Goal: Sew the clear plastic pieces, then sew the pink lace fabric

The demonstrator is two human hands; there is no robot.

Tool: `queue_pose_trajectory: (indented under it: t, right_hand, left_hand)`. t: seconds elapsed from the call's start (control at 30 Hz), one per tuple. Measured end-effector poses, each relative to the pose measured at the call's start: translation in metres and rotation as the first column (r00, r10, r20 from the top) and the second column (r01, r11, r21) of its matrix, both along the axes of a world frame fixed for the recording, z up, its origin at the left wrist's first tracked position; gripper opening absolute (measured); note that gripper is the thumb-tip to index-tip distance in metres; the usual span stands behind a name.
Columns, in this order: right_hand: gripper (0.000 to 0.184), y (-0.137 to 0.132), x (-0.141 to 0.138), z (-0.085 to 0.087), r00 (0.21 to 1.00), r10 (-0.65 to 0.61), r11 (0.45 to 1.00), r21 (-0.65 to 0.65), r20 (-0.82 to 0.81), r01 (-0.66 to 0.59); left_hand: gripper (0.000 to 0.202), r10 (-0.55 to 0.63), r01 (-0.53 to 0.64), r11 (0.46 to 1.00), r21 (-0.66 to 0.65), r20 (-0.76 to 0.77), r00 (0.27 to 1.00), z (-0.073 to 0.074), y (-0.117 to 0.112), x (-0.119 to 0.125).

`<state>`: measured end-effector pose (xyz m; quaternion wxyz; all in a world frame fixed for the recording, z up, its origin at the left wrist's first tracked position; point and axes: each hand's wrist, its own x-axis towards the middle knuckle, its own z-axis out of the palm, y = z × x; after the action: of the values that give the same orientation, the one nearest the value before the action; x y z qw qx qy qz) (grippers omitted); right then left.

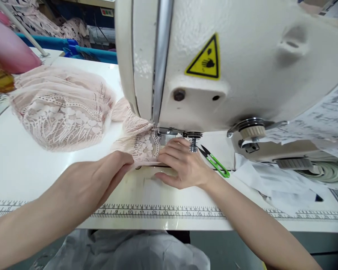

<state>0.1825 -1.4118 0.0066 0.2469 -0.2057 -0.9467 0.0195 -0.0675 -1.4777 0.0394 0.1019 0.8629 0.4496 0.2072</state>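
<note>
A strip of pale pink lace fabric (141, 144) runs under the presser foot (165, 132) of a white sewing machine (231, 63). My left hand (101, 178) lies on the table with its fingers pressed together on the lace's near edge. My right hand (180, 165) rests flat beside the needle, fingers stretched toward the lace and touching it. A larger heap of the same pink lace (62, 108) lies to the left on the white table (22, 168).
Green thread snips (216, 163) lie just right of my right hand. A printed ruler (157, 213) runs along the table's front edge. White cloth (276, 183) and patterned fabric (321, 120) sit at right. A pink object (8, 48) is at far left.
</note>
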Motion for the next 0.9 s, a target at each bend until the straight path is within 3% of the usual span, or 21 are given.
queue_pose_trajectory:
  t: [0.1, 0.2, 0.23, 0.3, 0.4, 0.57, 0.67, 0.77, 0.9]
  right_hand:
    - [0.017, 0.001, 0.000, 0.001, 0.999, 0.035, 0.997, 0.063, 0.040, -0.038]
    - [0.020, 0.002, 0.001, 0.002, 0.995, 0.073, 0.993, 0.088, 0.061, -0.079]
    - [0.020, 0.002, 0.002, 0.002, 0.995, 0.082, 0.992, 0.088, 0.062, -0.087]
    - [0.015, 0.002, 0.003, 0.001, 0.994, 0.086, 0.993, 0.075, 0.063, -0.091]
    - [0.018, 0.001, 0.003, -0.003, 0.996, 0.030, 0.999, 0.042, 0.089, -0.034]
    - [0.014, -0.001, 0.002, -0.005, 0.988, -0.011, 0.998, 0.060, 0.154, 0.002]
    - [0.018, -0.002, 0.003, -0.003, 0.992, 0.018, 0.995, 0.094, 0.128, -0.030]
    - [0.014, -0.003, 0.003, 0.001, 0.994, 0.030, 0.994, 0.105, 0.103, -0.040]
    - [0.017, -0.004, 0.003, 0.003, 0.995, 0.013, 0.997, 0.077, 0.098, -0.020]
  left_hand:
    - [0.024, -0.176, 0.178, 0.984, 0.028, -0.066, 0.982, 0.004, 0.022, 0.008]
    - [0.008, -0.306, 0.330, 0.933, 0.143, -0.162, 0.938, -0.010, 0.039, 0.021]
    - [0.012, -0.313, 0.350, 0.913, 0.211, -0.187, 0.931, -0.016, 0.042, 0.024]
    - [0.024, -0.301, 0.353, 0.867, 0.353, -0.195, 0.934, -0.025, 0.045, 0.029]
    - [0.025, -0.266, 0.310, 0.828, 0.466, -0.161, 0.951, -0.032, 0.042, 0.031]
    - [0.021, -0.199, 0.254, 0.837, 0.485, -0.164, 0.966, -0.037, 0.036, 0.027]
    - [0.020, -0.166, 0.255, 0.808, 0.531, -0.210, 0.964, -0.038, 0.035, 0.025]
    - [0.015, -0.225, 0.289, 0.791, 0.539, -0.183, 0.957, -0.039, 0.037, 0.024]
    - [0.023, -0.305, 0.322, 0.852, 0.413, -0.108, 0.946, -0.045, 0.040, 0.022]
